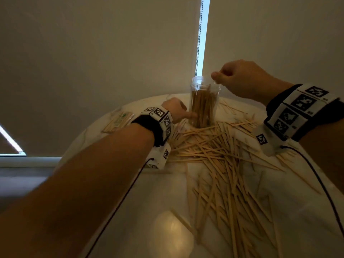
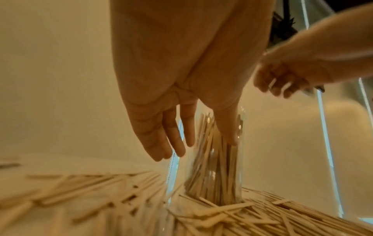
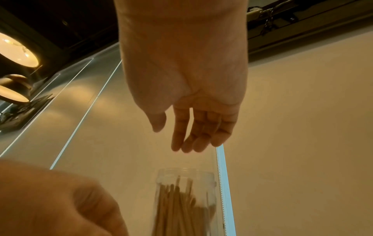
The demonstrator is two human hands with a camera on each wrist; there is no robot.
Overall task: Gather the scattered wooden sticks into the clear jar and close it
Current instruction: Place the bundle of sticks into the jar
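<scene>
A tall clear jar (image 1: pixel 204 101) stands upright near the table's far edge, holding an upright bundle of wooden sticks (image 2: pixel 214 175); no lid is on it. My left hand (image 1: pixel 186 112) holds its lower left side, thumb (image 2: pixel 228 127) pressed on the near wall and fingers (image 2: pixel 171 143) reaching round the far side. My right hand (image 1: pixel 216 79) hovers just above the jar's rim on the right. In the right wrist view its fingers (image 3: pixel 185 143) hang loose and hold nothing over the jar (image 3: pixel 185 199). Many loose sticks (image 1: pixel 223 155) lie scattered in front of the jar.
The round white marble table (image 1: pixel 130 211) ends close behind the jar at a beige blind with a bead chain (image 1: pixel 199 43). A wrapped pack of sticks (image 1: pixel 119 121) lies at the far left. Cables run from both wrist bands across the table.
</scene>
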